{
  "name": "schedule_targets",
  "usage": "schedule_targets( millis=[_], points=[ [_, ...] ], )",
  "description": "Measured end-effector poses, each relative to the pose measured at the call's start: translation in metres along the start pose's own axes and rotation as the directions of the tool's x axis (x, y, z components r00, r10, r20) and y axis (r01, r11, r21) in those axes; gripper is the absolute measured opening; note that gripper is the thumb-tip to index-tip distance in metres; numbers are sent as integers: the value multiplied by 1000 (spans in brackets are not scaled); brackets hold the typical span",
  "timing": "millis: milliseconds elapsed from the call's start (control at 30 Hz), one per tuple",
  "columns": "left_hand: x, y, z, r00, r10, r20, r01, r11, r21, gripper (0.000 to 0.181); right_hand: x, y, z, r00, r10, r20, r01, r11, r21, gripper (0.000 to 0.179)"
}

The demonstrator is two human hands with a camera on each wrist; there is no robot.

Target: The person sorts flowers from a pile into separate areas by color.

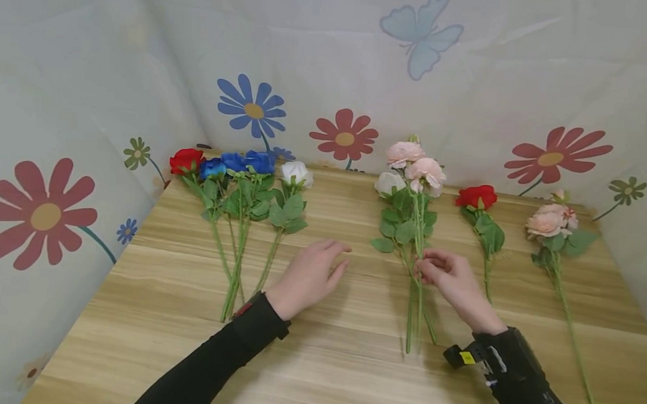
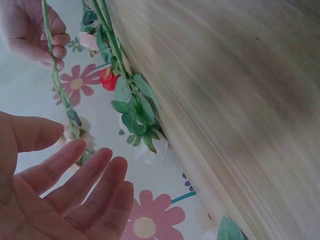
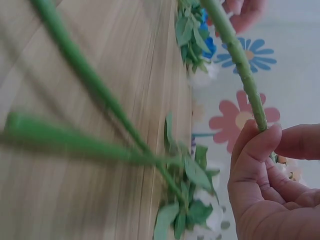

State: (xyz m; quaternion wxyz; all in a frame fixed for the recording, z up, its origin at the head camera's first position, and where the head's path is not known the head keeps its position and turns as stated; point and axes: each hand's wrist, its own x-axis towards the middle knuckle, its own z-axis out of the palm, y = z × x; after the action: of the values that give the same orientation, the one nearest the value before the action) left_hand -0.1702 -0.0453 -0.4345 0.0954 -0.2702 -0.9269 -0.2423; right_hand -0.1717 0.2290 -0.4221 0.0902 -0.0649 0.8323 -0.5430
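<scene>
My right hand point(image 1: 455, 281) pinches the green stem of a pink artificial flower point(image 1: 425, 174) between thumb and fingers. That flower's pale pink blooms overlap a white rose point(image 1: 389, 183) and its leaves in the head view. In the right wrist view the gripped stem point(image 3: 245, 75) slants up from the fingertips, with other green stems point(image 3: 95, 92) lying over the wood beside it. My left hand point(image 1: 309, 275) hovers over the middle of the table with fingers relaxed and nothing in them. Its palm and spread fingers show in the left wrist view.
On the left lie a red rose point(image 1: 186, 161), several blue roses point(image 1: 259, 162) and a white rose point(image 1: 297, 174). To the right are another red rose point(image 1: 477, 197) and a pink flower point(image 1: 550, 221). A flower-printed cloth point(image 1: 312, 45) hangs behind the wooden table point(image 1: 334, 365).
</scene>
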Motion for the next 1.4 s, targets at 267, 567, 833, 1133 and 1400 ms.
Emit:
schedule_targets(
  millis=[267,567,833,1133,1400],
  points=[
    [-2,-3,3,1000,13,-8,-13,1000,-11,26,-15,14,-45,995,7,-97,-25,984,-178,42],
    [-3,-5,6,999,28,-20,-28,1000,-2,24,-31,35,-99,982,-69,-178,-13,907,-421,43],
    [-5,-5,4,1000,26,-11,-26,1000,3,25,-45,52,-137,952,-106,-288,-74,831,-551,36],
    [-6,-5,5,1000,14,2,-14,1000,3,24,-57,68,-161,885,-75,-459,-239,773,-588,32],
    [-7,-6,5,1000,14,4,-14,1000,5,24,-65,78,-172,850,113,-515,-408,760,-507,44]
  ],
)
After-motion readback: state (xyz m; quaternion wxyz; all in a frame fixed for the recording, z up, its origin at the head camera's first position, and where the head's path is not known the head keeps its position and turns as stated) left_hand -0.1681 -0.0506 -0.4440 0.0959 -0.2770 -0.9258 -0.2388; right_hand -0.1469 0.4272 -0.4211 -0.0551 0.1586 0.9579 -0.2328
